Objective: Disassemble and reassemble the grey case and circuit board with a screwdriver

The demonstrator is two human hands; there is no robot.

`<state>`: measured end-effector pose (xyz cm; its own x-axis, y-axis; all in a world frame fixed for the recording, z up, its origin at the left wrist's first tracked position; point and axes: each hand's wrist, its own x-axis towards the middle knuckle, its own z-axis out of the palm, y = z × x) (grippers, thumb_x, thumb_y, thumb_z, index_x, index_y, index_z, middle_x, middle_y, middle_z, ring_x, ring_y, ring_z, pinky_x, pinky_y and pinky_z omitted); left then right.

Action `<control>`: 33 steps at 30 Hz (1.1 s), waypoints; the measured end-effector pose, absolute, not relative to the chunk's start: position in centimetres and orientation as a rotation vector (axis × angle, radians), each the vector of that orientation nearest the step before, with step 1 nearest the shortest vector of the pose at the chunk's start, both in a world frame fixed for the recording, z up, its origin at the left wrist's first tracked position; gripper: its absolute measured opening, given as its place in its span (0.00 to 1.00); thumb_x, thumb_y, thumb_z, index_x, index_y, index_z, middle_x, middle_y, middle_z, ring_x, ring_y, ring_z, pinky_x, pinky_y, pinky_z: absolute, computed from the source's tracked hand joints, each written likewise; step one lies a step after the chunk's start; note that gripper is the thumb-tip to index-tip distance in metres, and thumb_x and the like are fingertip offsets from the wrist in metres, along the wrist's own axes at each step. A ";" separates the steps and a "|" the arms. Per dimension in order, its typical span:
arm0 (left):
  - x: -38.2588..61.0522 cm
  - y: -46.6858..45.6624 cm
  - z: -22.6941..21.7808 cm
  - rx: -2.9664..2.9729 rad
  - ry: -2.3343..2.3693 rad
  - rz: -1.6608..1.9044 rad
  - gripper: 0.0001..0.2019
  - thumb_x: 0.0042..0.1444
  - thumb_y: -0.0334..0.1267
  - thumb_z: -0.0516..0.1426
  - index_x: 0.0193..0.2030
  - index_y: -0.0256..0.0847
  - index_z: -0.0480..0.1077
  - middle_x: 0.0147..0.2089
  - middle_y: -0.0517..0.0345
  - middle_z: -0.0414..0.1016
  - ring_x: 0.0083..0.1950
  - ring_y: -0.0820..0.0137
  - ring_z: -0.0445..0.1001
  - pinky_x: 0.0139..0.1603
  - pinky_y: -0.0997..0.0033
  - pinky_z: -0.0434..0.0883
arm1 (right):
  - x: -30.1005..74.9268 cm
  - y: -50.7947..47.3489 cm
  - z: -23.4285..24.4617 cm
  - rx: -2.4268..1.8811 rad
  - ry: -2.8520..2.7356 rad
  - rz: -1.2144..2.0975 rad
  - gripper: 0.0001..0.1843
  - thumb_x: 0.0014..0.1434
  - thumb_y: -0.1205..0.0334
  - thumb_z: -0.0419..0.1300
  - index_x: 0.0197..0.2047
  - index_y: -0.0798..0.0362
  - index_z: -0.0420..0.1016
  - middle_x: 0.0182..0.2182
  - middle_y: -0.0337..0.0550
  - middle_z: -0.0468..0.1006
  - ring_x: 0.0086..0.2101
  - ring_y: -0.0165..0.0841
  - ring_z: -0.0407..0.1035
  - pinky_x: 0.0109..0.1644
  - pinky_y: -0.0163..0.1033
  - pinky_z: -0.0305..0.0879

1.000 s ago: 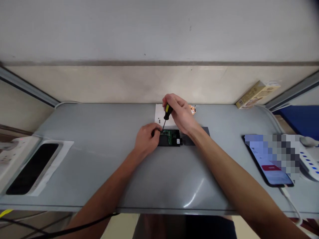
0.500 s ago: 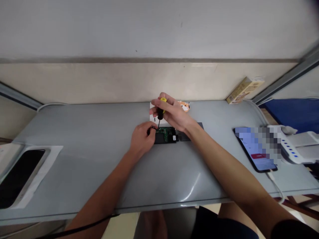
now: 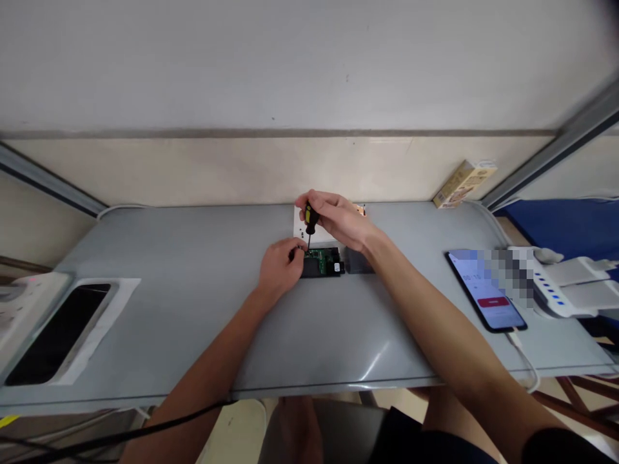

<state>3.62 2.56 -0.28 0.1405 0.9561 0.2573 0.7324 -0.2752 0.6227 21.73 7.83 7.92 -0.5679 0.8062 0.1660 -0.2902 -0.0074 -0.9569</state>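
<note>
A screwdriver [image 3: 312, 219] with a black and yellow handle stands nearly upright in my right hand [image 3: 338, 219], its thin shaft pointing down. The tip meets the left part of a green circuit board [image 3: 326, 261] set in a black casing. My left hand [image 3: 283, 265] grips the casing's left end, thumb and forefinger close to the tip; that end is hidden by the fingers. A dark grey flat panel [image 3: 360, 263] lies just right of the board, partly under my right wrist. Behind the board is a white sheet [image 3: 314, 233] with several small dark specks, maybe screws.
On the right lie a lit phone [image 3: 488, 296] with a charging cable and a white power strip [image 3: 546, 283]. A small yellowish box [image 3: 464, 183] leans by the wall. At left, a dark phone [image 3: 60, 332] rests on white paper [image 3: 106, 322].
My right hand has turned the screwdriver's handle, with the fingers now wrapped nearer its top. The left hand keeps its hold. The whole view has shifted slightly.
</note>
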 end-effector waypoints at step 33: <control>-1.2 1.5 3.1 1.993 1.165 0.453 0.40 0.54 0.43 0.67 0.73 0.54 0.60 0.65 0.52 0.68 0.56 0.62 0.72 0.59 0.63 0.71 | 34.6 1.2 6.2 -1.510 -2.710 0.434 0.36 0.61 0.46 0.65 0.70 0.40 0.64 0.60 0.49 0.73 0.37 0.41 0.78 0.42 0.44 0.70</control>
<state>-1.21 1.50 3.11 0.5191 0.8516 -0.0737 0.5782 -0.2863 0.7640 34.56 1.22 6.16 -0.5353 0.8353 -0.1253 0.8327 0.4969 -0.2444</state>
